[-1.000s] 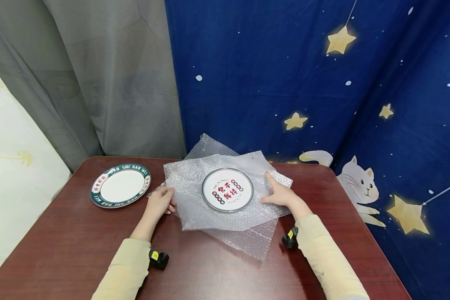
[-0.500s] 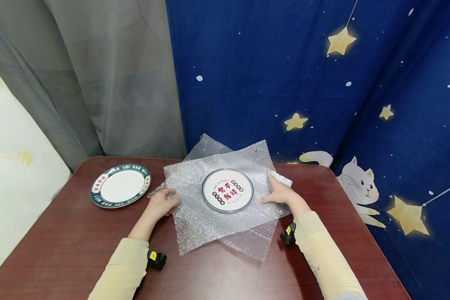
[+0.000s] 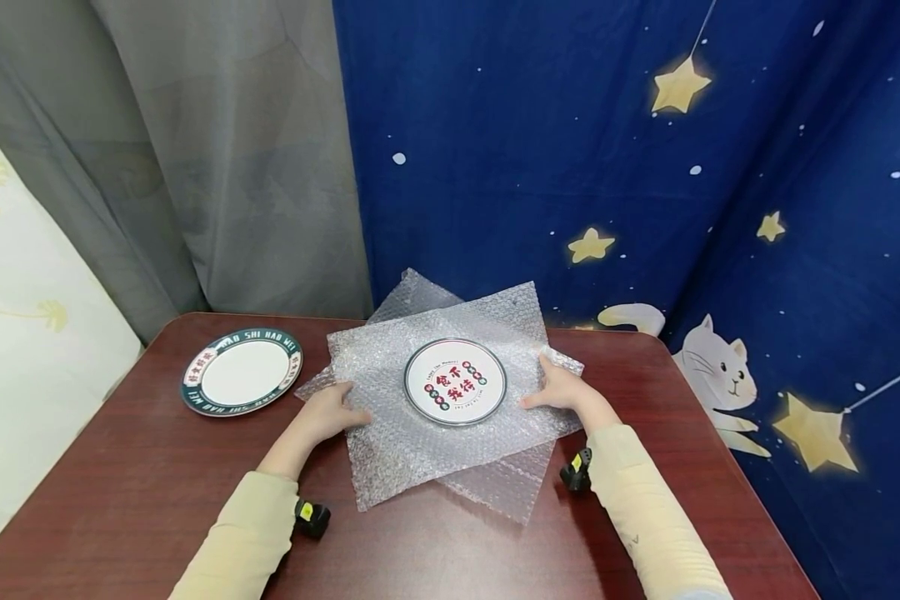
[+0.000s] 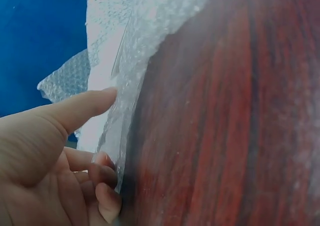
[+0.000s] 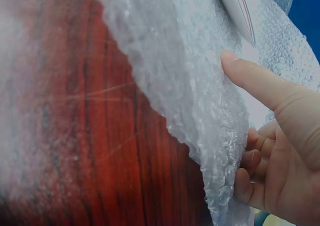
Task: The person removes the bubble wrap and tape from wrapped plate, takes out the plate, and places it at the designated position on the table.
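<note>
A small white oval plate (image 3: 456, 381) with red lettering and a dark rim lies on a sheet of bubble wrap (image 3: 390, 450) in the middle of the table. Beneath it, a second bubble wrap sheet (image 3: 521, 487) sits at another angle, its corners sticking out. My left hand (image 3: 326, 414) grips the left edge of the wrap, thumb over the top and other fingers curled at the edge, as the left wrist view shows. At the right edge my right hand (image 3: 564, 390) grips the wrap likewise, its thumb (image 5: 252, 78) close to the plate's rim.
A larger oval plate (image 3: 242, 371) with a green lettered rim lies to the left on the reddish-brown wooden table (image 3: 420, 558). Behind the table hang a grey curtain (image 3: 247, 167) and a blue curtain (image 3: 510, 150) with stars and a cat.
The upper bubble wrap has spread flatter, its far right corner shifting back and its near left corner forward. My left thumb has moved right, over the wrap. The right hand has barely moved.
</note>
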The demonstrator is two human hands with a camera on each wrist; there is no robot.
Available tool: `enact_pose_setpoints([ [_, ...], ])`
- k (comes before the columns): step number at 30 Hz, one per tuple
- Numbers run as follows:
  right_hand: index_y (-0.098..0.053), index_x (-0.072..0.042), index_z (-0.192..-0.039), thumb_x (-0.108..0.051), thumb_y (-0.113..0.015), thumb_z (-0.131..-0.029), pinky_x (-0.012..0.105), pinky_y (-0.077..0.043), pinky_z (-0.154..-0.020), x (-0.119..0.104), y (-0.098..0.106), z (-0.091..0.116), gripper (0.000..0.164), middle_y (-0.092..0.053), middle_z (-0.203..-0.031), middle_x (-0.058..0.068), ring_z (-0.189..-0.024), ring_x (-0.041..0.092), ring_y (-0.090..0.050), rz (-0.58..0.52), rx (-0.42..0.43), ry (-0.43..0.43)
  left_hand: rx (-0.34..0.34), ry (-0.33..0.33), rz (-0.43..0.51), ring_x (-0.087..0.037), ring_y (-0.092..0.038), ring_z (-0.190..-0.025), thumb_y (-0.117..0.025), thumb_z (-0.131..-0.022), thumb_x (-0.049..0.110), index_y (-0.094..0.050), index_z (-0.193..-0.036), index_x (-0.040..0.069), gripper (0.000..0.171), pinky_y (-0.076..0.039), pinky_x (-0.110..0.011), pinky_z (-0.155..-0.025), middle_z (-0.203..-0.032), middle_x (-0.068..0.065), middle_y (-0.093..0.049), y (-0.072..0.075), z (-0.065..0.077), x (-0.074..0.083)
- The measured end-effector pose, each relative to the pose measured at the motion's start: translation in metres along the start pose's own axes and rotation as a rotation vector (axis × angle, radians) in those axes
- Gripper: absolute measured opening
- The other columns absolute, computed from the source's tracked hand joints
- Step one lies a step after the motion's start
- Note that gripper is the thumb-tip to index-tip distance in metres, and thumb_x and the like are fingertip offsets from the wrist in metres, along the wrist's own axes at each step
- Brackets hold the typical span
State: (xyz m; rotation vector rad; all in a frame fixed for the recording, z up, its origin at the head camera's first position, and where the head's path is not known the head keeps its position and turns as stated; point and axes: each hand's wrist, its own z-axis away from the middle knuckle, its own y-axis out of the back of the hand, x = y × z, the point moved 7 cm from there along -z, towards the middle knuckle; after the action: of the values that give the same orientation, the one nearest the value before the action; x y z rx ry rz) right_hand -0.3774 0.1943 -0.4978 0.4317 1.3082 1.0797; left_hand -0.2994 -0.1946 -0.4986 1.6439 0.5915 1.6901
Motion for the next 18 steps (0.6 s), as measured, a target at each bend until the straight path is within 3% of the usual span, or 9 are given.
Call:
enact_pose_setpoints([
  [2,-0.005,0.008,-0.149,-0.043,-0.081,-0.074,0.051,-0.029,-0.108,-0.001,0.0,0.001,0.118,-0.026,-0.149,0.029,-0.135,0.038,-0.032,0.008,0.003,0.011,-0.006,-0.005,-0.033,-0.046,-0.045,-0.122,-0.072,-0.082,0.034,-0.038,-0.138,-0.015,0.081,-0.037,-0.055,-0.1,-0.133,-0.034,-0.046,-0.002,0.001,0.001],
  [5,-0.011,0.011,-0.148,-0.04,-0.082,-0.074,0.051,-0.036,-0.102,-0.002,0.0,0.004,0.114,-0.041,-0.138,0.031,-0.125,0.039,-0.043,0.024,0.017,0.028,0.004,-0.014,-0.085,-0.049,-0.038,-0.126,-0.073,-0.082,0.032,-0.038,-0.137,-0.016,0.081,-0.035,-0.057,-0.101,-0.135,-0.036,-0.041,-0.003,0.002,0.004],
  [9,-0.018,0.012,-0.147,-0.035,-0.082,-0.075,0.049,-0.042,-0.096,-0.004,-0.001,0.008,0.107,-0.053,-0.121,0.026,-0.112,0.035,-0.05,0.034,0.021,0.053,0.023,-0.001,-0.125,-0.051,-0.042,-0.121,-0.073,-0.082,0.031,-0.037,-0.137,-0.016,0.081,-0.038,-0.058,-0.097,-0.134,-0.041,-0.035,-0.004,0.005,0.005],
  [13,-0.021,0.012,-0.146,-0.032,-0.081,-0.076,0.051,-0.034,-0.103,-0.006,0.0,0.014,0.102,-0.046,-0.131,0.029,-0.125,0.039,-0.04,0.052,0.021,0.088,0.033,0.025,-0.124,-0.052,-0.044,-0.117,-0.072,-0.083,0.031,-0.034,-0.138,-0.017,0.082,-0.041,-0.058,-0.094,-0.135,-0.043,-0.026,-0.004,0.008,0.006],
  [18,-0.025,0.012,-0.145,-0.031,-0.081,-0.076,0.054,-0.026,-0.108,-0.007,0.0,0.022,0.098,-0.027,-0.145,0.034,-0.136,0.044,-0.023,0.072,0.042,0.093,0.041,0.005,-0.153,-0.054,-0.041,-0.12,-0.072,-0.084,0.031,-0.034,-0.136,-0.02,0.082,-0.041,-0.058,-0.094,-0.147,-0.04,-0.007,-0.004,0.009,0.01],
])
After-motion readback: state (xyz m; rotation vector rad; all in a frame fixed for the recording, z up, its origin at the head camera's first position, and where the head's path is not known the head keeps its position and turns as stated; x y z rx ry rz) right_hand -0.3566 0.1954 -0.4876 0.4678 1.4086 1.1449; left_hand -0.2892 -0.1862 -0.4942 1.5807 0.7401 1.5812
